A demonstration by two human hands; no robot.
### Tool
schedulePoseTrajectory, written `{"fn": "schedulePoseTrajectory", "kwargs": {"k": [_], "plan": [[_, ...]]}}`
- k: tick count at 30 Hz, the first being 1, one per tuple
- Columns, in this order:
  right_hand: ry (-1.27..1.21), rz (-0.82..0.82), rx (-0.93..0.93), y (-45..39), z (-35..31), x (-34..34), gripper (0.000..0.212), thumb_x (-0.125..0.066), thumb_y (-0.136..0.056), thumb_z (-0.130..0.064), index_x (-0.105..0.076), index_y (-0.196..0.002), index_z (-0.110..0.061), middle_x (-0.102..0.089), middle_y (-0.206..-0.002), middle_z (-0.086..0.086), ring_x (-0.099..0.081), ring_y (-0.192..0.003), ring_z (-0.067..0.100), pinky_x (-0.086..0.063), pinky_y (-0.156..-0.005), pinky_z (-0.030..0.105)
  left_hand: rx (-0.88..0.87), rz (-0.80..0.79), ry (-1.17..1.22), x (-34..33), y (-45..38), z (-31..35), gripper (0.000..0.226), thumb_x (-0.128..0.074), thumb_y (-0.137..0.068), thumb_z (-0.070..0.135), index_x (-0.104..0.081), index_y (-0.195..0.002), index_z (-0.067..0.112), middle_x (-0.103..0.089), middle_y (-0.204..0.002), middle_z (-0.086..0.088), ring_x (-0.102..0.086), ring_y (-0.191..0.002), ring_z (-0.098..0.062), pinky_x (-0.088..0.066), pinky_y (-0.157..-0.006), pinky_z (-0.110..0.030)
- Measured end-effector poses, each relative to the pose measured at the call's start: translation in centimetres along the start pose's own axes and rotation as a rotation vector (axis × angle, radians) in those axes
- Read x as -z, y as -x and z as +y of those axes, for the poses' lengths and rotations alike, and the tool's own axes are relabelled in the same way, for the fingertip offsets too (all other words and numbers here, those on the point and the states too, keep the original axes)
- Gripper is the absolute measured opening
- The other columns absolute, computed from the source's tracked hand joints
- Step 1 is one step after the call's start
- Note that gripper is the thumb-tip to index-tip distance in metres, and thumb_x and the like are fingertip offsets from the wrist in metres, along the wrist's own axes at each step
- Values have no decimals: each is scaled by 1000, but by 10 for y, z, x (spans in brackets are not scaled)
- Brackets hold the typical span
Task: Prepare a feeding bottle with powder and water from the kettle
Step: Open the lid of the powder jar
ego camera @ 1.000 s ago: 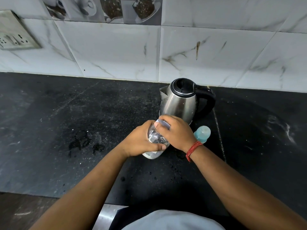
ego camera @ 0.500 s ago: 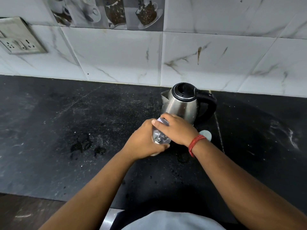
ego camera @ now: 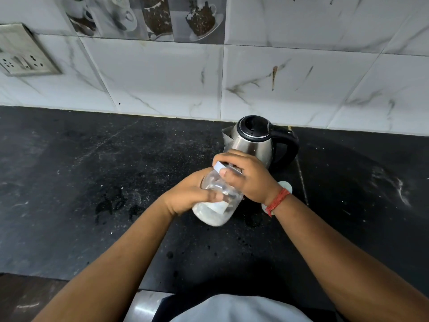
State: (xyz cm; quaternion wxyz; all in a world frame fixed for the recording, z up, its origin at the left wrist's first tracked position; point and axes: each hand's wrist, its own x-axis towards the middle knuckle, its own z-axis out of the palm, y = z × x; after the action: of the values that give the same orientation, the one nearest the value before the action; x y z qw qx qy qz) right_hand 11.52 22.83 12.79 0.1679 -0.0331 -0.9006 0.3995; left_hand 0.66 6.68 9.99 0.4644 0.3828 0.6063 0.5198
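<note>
A clear jar [ego camera: 214,213] with white powder in its bottom is held tilted above the black counter [ego camera: 92,173]. My left hand [ego camera: 185,196] grips the jar's body from the left. My right hand [ego camera: 251,180] is curled over its grey-blue lid [ego camera: 218,168]. Just behind the hands stands a steel kettle [ego camera: 251,140] with a black lid and handle, spout to the left. A pale blue feeding bottle [ego camera: 285,185] lies behind my right wrist, mostly hidden by it.
A white marble-tiled wall [ego camera: 278,84] runs along the back of the counter. A switch socket [ego camera: 21,54] sits on the wall at the far left. Wet spots [ego camera: 111,203] mark the counter left of my hands. The counter's front edge is near my body.
The jar has come up and tilted toward me, so its powder-filled bottom shows below my left hand. Both hands keep their hold. The feeding bottle is more hidden behind my right wrist.
</note>
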Motion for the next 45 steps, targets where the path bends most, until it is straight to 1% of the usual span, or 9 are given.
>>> {"fn": "schedulePoseTrajectory", "kwargs": {"k": [8,12,15,20,26,31,36,41,45], "plan": [[67,-371,-92,-22,-4,29,46,-54,-101,-48,-58,-139,-24,-50,-135,-6,-51,-128,10,-40,-110,28,4,125,-12,5,1,0,81,-84,-69,37,-50,-138,11,-69,-123,-13,-68,-111,-22,-55,-93,-38],[179,-281,-247,-20,-6,24,63,-46,-85,-74,-58,-125,-27,-48,-124,-9,-55,-104,7,-48,-98,32,49,179,-129,9,2,-6,84,-89,-61,43,-50,-133,26,-71,-118,3,-71,-107,-7,-56,-83,-24],[52,-282,-266,-15,-4,17,33,-65,-95,-40,-58,-122,-22,-57,-114,-5,-56,-89,0,-51,-88,26,56,182,-137,9,2,-9,85,-90,-62,42,-49,-135,26,-70,-121,1,-71,-109,-8,-58,-85,-25],[-283,-320,-287,-10,1,19,48,-68,-94,-16,-47,-136,-23,-49,-143,-1,-49,-133,9,-42,-112,27,54,196,-129,9,4,-13,91,-91,-61,42,-46,-137,24,-68,-125,-2,-69,-114,-15,-59,-93,-32],[49,-318,-301,-15,8,24,63,-70,-87,-54,-48,-138,-24,-59,-114,-9,-64,-102,11,-55,-96,42,55,194,-219,9,1,-11,91,-91,-62,44,-45,-139,29,-68,-123,4,-69,-111,-7,-58,-92,-29],[-199,-388,-299,-9,12,28,71,-72,-84,-26,-38,-147,-23,-47,-149,-5,-45,-138,4,-38,-116,29,50,195,-235,10,-1,-11,87,-91,-66,37,-44,-139,31,-67,-123,6,-68,-110,-5,-58,-91,-26],[45,-324,-324,-7,7,21,85,-61,-81,-70,-39,-148,-23,-55,-140,-3,-57,-124,11,-48,-107,42,34,192,-258,10,-4,-11,81,-91,-75,22,-42,-138,31,-65,-122,5,-67,-106,1,-54,-83,-16],[-206,-292,-340,-5,12,19,66,-73,-87,-29,-43,-145,-25,-54,-140,-2,-55,-127,6,-46,-111,34,24,187,-272,12,-5,-14,83,-93,-75,20,-41,-139,31,-64,-126,6,-66,-110,1,-55,-87,-17],[-201,-232,-332,-4,10,13,65,-72,-92,-37,-41,-148,-23,-51,-144,0,-52,-130,6,-44,-112,33,17,188,-308,14,-5,-17,82,-93,-76,22,-41,-138,34,-64,-123,9,-65,-108,4,-53,-82,-12]]}}
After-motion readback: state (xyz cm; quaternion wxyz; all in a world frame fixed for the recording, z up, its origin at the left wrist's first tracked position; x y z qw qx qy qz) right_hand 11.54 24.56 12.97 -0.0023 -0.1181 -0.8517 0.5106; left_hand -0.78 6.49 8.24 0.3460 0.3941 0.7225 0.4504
